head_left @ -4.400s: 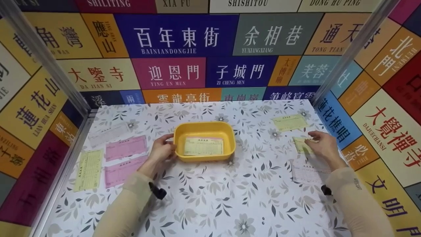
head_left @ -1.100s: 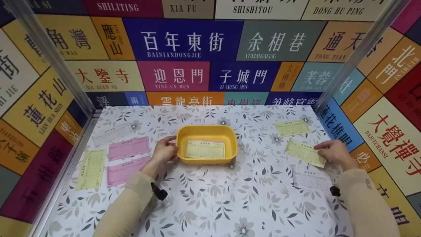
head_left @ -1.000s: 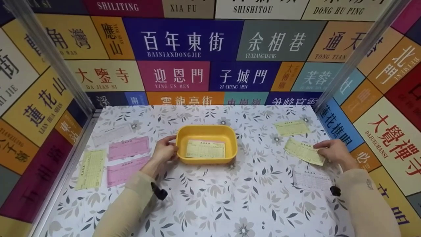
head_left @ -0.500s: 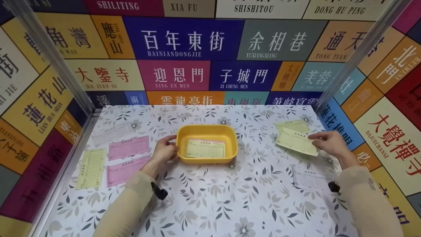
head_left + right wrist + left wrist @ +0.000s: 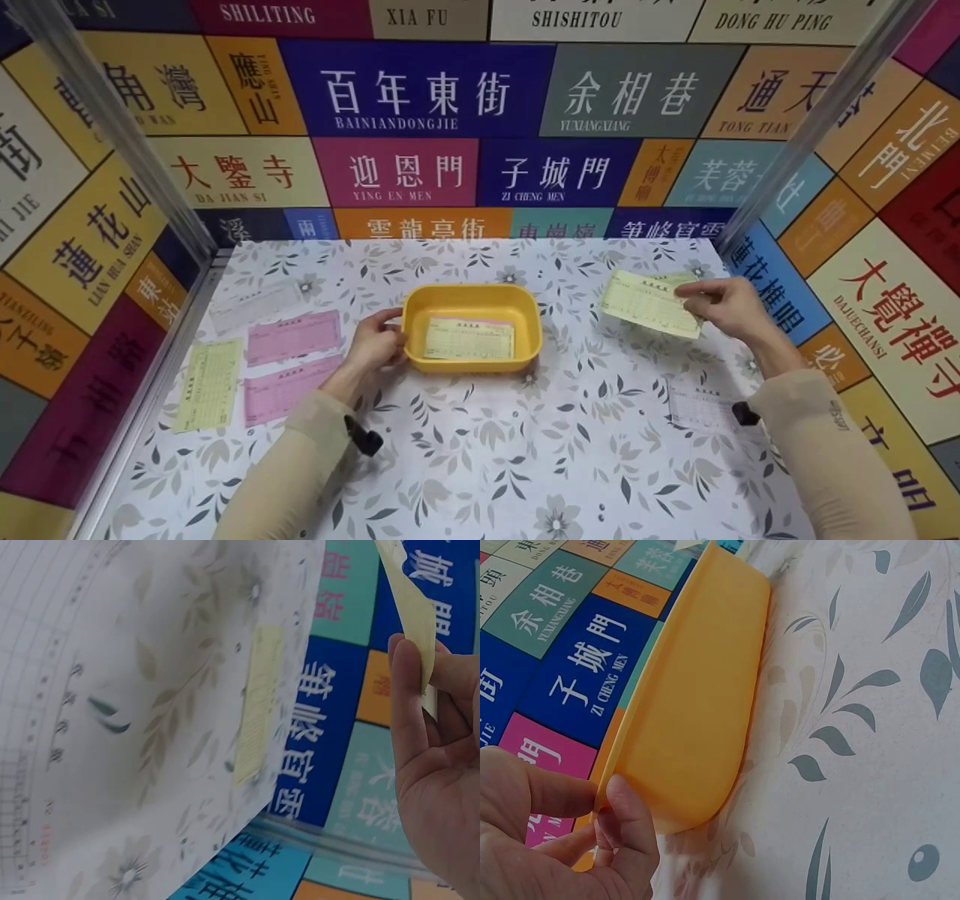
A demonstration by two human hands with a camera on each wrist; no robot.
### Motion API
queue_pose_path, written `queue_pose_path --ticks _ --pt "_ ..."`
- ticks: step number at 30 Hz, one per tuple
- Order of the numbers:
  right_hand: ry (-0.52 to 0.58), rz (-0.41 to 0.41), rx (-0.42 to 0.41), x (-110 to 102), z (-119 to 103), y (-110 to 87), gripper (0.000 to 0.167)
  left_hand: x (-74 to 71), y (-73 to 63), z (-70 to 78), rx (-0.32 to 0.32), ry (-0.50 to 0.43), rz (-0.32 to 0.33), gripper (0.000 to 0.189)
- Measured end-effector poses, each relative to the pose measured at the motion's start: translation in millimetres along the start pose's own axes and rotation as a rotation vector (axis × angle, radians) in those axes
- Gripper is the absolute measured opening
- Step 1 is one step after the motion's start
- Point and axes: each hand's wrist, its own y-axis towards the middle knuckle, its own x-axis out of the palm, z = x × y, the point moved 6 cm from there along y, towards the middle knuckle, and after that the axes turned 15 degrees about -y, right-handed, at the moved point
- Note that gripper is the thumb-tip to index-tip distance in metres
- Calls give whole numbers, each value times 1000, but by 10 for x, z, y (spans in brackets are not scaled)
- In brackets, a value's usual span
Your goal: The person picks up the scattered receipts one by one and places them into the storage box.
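Note:
My left hand (image 5: 377, 343) pinches the left rim of a yellow plastic basin (image 5: 471, 367) at the table's middle; the left wrist view shows thumb and fingers on the rim of the basin (image 5: 697, 690). Inside the basin lies a yellow printed slip (image 5: 469, 340), with a pink edge showing behind it. Over the right side, my right hand (image 5: 726, 309) holds a yellow printed slip (image 5: 646, 303) by its right end, raised off the table. Another yellow slip (image 5: 259, 705) lies on the table beyond, largely hidden by the held one in the head view.
On the left lie two pink slips (image 5: 294, 337), a yellow slip (image 5: 207, 385) and a white slip (image 5: 255, 306). A white slip (image 5: 703, 405) is near my right wrist, partly covered. Sign-printed walls (image 5: 412, 90) enclose the floral-patterned table (image 5: 480, 465).
My right hand has picked the yellow slip up from the table and carried it leftward and away from me, over the other yellow slip. My left hand stays on the basin.

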Motion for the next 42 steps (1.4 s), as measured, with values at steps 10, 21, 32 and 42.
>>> queue_pose_path --ticks 10,21,32,42 --pt "65 33 -152 87 -594 119 29 -28 -1 12 -22 21 4 71" --pt "128 6 -291 433 -1224 271 24 -12 4 31 -2 3 -4 70" --pt "225 -52 -351 780 -1624 466 24 -4 -12 21 -24 -14 14 71" --pt "202 -65 -395 1103 -1845 586 25 10 -8 7 -48 11 16 71"
